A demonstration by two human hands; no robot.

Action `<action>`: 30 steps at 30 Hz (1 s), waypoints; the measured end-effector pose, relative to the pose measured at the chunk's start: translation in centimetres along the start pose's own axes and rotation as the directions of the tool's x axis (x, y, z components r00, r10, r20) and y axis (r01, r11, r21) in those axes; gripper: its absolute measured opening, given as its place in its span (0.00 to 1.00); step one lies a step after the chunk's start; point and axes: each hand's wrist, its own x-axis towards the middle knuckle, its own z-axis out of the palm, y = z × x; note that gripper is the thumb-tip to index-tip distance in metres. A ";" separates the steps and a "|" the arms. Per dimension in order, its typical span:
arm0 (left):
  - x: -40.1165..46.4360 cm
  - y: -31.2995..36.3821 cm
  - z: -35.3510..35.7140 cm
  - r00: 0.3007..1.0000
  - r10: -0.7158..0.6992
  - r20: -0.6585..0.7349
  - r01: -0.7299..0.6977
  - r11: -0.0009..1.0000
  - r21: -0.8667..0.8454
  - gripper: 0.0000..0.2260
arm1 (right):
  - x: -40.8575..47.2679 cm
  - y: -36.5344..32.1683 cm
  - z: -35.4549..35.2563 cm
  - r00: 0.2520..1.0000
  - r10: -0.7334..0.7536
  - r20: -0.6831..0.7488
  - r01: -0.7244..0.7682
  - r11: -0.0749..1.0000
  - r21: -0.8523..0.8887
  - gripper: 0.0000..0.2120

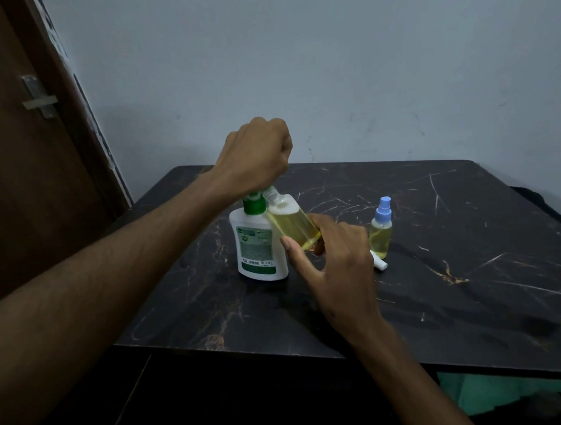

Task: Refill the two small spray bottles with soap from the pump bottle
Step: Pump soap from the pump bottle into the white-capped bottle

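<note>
A white pump bottle (257, 252) with a green collar stands on the black marble table (465, 263). My left hand (256, 153) is curled over its pump head, which it hides. My right hand (331, 258) holds an uncapped small spray bottle (294, 226) of yellow liquid, tilted with its open neck up against the pump's spout. The second small spray bottle (381, 233), with its blue sprayer on, stands upright to the right. A white sprayer part (379, 261) lies at its foot.
A brown door (19, 151) with a metal latch stands at the left, and a pale wall rises behind the table. The table's front edge runs below my right wrist. Green cloth (495, 393) shows under the table at lower right.
</note>
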 end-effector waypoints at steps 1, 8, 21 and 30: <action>0.0 0.1 -0.2 1.000 0.000 0.003 0.000 1.000 -0.003 0.17 | 0.0 0.0 0.0 1.000 -0.003 -0.002 0.003 1.000 0.002 0.23; 0.2 0.0 -0.3 1.000 0.000 0.026 0.000 1.000 -0.011 0.15 | 0.1 0.0 0.1 1.000 0.005 -0.001 -0.005 1.000 0.003 0.23; 0.3 -0.4 0.0 0.999 -0.020 0.029 0.020 1.000 -0.021 0.14 | 0.0 0.0 0.1 1.000 0.001 -0.002 -0.001 1.000 0.001 0.23; 0.0 0.0 -0.4 0.999 -0.016 0.033 0.016 1.000 -0.001 0.15 | -0.1 0.0 0.1 1.000 0.012 0.012 -0.012 1.000 0.005 0.23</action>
